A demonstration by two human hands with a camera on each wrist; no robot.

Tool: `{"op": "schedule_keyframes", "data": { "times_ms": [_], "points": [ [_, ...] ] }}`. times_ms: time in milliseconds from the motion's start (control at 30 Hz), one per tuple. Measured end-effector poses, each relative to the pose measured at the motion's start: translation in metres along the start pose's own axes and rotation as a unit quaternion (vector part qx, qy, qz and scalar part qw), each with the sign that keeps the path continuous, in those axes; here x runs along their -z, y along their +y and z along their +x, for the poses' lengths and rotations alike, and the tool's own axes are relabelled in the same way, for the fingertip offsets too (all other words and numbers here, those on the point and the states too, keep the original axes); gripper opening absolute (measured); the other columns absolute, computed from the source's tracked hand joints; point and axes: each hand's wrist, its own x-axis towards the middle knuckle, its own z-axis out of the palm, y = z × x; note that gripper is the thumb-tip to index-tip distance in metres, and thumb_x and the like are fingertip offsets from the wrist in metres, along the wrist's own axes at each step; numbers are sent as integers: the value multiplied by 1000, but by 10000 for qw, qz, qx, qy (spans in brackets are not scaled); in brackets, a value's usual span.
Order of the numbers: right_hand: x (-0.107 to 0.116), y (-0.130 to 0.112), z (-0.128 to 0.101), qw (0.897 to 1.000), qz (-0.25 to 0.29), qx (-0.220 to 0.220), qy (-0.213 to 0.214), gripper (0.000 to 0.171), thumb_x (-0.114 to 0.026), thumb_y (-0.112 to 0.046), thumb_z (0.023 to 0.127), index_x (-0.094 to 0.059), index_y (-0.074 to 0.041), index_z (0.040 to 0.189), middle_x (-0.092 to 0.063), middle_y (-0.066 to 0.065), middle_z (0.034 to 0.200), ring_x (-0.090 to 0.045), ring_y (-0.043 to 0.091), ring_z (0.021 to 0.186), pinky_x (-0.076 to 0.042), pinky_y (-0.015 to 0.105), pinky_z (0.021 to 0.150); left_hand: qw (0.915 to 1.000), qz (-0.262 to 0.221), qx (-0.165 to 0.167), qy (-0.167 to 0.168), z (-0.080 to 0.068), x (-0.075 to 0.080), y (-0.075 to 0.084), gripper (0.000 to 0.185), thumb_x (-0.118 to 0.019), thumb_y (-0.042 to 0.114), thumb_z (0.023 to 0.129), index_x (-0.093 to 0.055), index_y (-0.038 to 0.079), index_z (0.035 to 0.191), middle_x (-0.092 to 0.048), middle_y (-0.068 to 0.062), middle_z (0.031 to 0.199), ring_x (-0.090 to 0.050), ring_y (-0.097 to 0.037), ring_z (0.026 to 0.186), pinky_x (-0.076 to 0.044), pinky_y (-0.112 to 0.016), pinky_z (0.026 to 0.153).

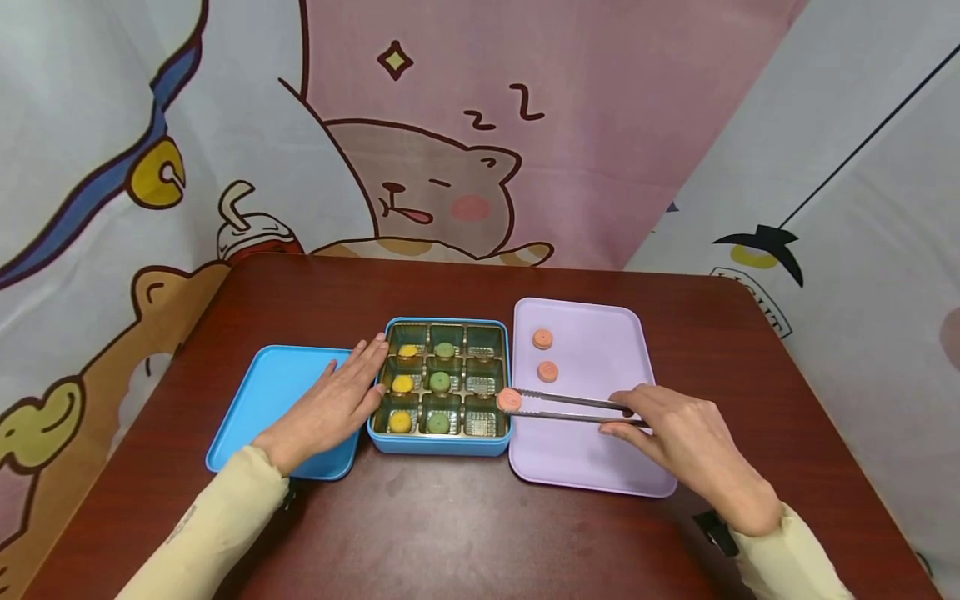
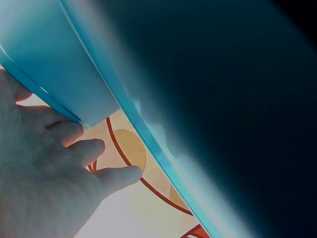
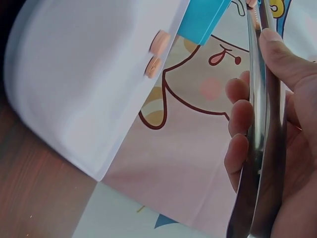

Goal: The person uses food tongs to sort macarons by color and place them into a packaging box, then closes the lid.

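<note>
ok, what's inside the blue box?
Nine-compartment insert: three yellow pieces left, three green pieces middle, right column empty. The insert hides the floor of the blue box.

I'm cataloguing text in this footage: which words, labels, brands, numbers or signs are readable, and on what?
"Z Z" (stylised, 2-like): backdrop, above the drawn bear.
Lettered strip, backdrop's right: partly hidden, too unclear to read.
Left sleeve: faint mark, too small to read.
Blue box, lilac tray, tongs: none visible.

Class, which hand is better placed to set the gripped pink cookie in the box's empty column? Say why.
Probably the right hand: it holds the tongs, which grip the pink cookie at the box's edge beside that column. The left hand rests against the opposite side.
</note>
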Motion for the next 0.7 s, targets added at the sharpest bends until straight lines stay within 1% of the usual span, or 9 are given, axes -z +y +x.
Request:
{"op": "schedule_keyframes", "data": {
  "times_ms": [100, 333, 533, 633, 700],
  "points": [
    [-1, -2, 2, 10000, 28, 51, -16, 48, -61, -64, 96, -75, -18, 100, -66, -13, 81, -55, 0, 64, -45, 27, 47, 10000, 2, 6, -3, 0, 0, 0, 65, -43, 32, 113, -17, 7, 166, -9, -7, 173, -13, -36, 158, -19, -70, 118],
    [-2, -6, 6, 9999, 31, 64, -100, 43, -67, -61, 93, -74, -20, 100, -64, -16, 79, -51, 0, 62, -44, 26, 47, 10000, -2, -12, -16, 0, 0, 0, 65, -43, 33, 113, -16, 7, 166, -9, -7, 173, -13, -37, 158, -18, -70, 118],
    [-3, -9, 8, 9996, -13, 48, -276, 41, -70, -58, 91, -74, -19, 100, -65, -15, 80, -52, -1, 63, -46, 27, 49, 10000, 2, -38, -17, 0, 0, 0, 65, -42, 32, 113, -16, 7, 166, -9, -8, 173, -13, -37, 158, -19, -70, 118],
    [-3, -11, 9, 9994, -31, 94, -330, 40, -73, -56, 90, -74, -18, 100, -64, -14, 79, -52, -1, 63, -46, 26, 49, 10000, 7, -43, -14, 0, 0, 0, 64, -42, 32, 113, -16, 7, 166, -9, -8, 173, -13, -37, 158, -19, -70, 118],
    [-4, -12, 10, 9993, -40, 132, -349, 40, -73, -56, 90, -74, -17, 100, -64, -14, 79, -53, -1, 63, -47, 27, 49, 10000, 1, -47, -5, 0, 0, 0, 64, -42, 32, 113, -17, 7, 166, -10, -8, 173, -14, -37, 158, -19, -70, 118]
  ]
}}
